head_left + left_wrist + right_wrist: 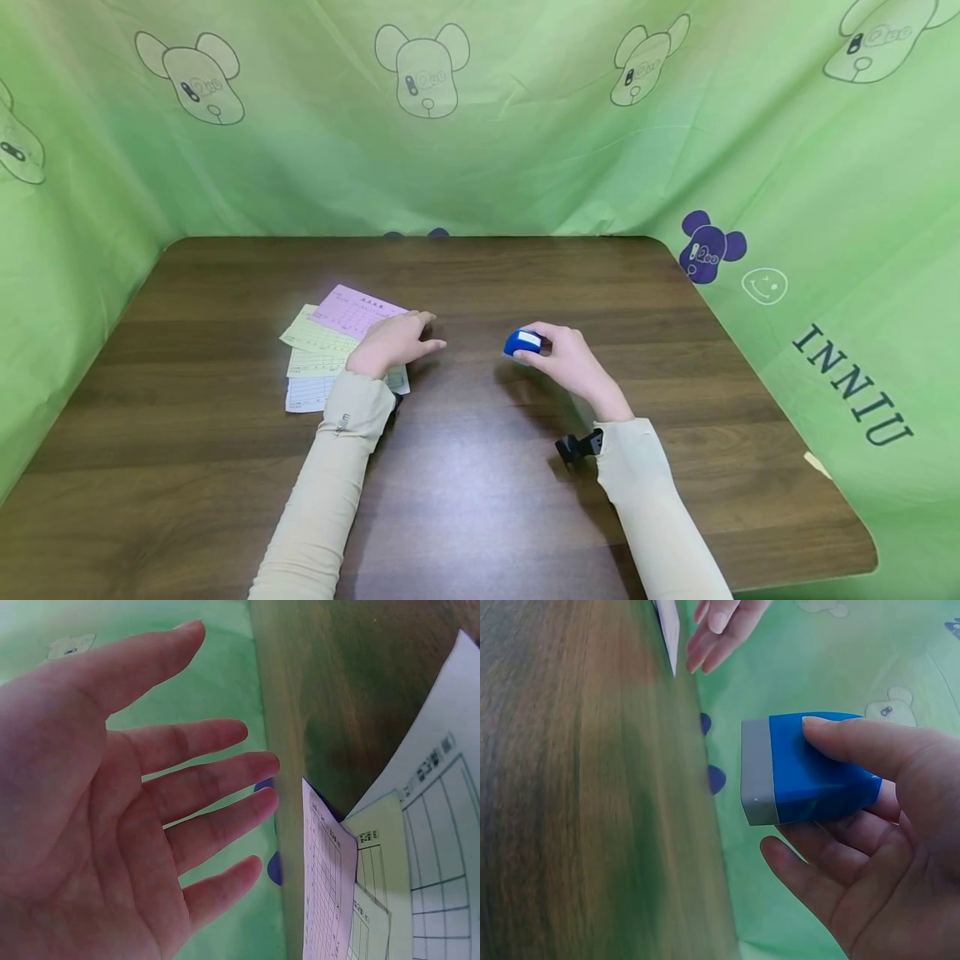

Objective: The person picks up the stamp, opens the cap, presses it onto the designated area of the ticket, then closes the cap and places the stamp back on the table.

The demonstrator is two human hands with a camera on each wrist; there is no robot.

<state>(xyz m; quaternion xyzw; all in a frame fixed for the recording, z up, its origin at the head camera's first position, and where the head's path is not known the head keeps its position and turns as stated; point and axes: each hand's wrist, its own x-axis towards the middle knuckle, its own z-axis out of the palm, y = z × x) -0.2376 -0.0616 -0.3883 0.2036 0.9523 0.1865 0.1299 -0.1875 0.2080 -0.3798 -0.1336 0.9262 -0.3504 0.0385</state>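
Blue stamp [522, 340] is sitting pinched in the right hand [576, 362]. Papers [321, 336] are lying well left of it, beneath the nearer left hand [392, 340], which is hovering, fingers extended, holding nothing.

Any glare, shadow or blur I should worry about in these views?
Head view: a bright sheen on the near part of the table, and a shadow cast beside the right hand; left wrist view: dim, with print on the paper slips too soft to read; right wrist view: wood grain looks smeared, while the blue block has clearer edges.
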